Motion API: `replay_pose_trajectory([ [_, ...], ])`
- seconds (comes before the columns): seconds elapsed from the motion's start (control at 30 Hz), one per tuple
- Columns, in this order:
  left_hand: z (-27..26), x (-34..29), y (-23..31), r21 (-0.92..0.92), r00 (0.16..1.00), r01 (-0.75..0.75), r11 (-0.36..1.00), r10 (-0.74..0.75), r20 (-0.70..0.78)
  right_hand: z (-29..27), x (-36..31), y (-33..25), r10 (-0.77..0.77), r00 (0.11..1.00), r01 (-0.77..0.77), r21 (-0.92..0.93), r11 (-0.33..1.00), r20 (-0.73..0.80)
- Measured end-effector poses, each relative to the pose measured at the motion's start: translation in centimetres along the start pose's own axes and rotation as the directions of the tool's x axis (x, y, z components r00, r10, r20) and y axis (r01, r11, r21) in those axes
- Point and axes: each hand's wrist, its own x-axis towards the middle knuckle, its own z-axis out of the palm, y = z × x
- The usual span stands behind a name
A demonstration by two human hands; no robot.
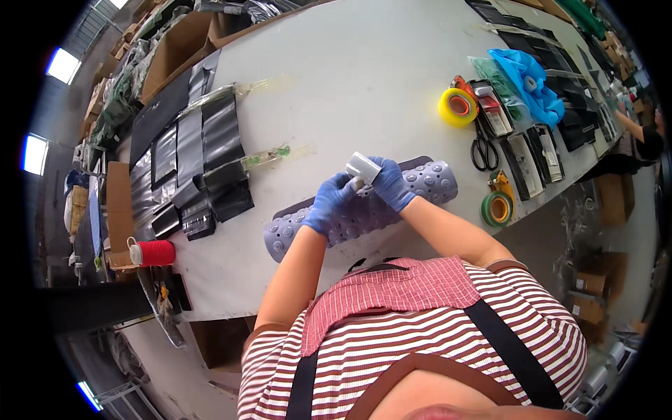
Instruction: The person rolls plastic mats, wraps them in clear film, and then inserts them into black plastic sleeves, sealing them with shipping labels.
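Both my hands wear blue gloves and meet above a rolled mat (432, 179), lavender-grey with round suction-cup bumps, lying slantwise near the table's front edge. Between them is a small, shiny whitish rectangular piece (362, 168); I cannot make out whether it is a label, a sticker or a packet. My right hand (393, 185) grips its right side, fingers bent around it. My left hand (330, 203) is closed, thumb and fingertips pinching at the lower left edge. The hands and forearms hide the middle of the mat.
At left lie stacked black plastic bags (210, 154) with clear tape strips, and a red thread spool (154, 253). To the right are yellow tape (458, 106), black-handled scissors (484, 150), a green tape roll (497, 208), narrow trays (523, 166) and a blue bag (528, 87). Another person's arm (630, 126) shows far right.
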Motion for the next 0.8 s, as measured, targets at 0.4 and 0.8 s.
replay_pose_trajectory([
  [0.4, -2.7, 4.5, -5.2, 0.830, 0.988, -0.077, 0.553, -0.068, 0.137, -2.2, -7.9, 0.9, -0.066, 0.998, 0.060, 0.573, 0.817, -0.011],
  [0.8, -3.1, 5.6, -3.7, 0.804, 0.709, 0.236, 0.545, -0.663, 0.241, -1.7, -6.9, 0.8, -0.136, 0.988, 0.122, 0.169, 0.978, 0.073],
])
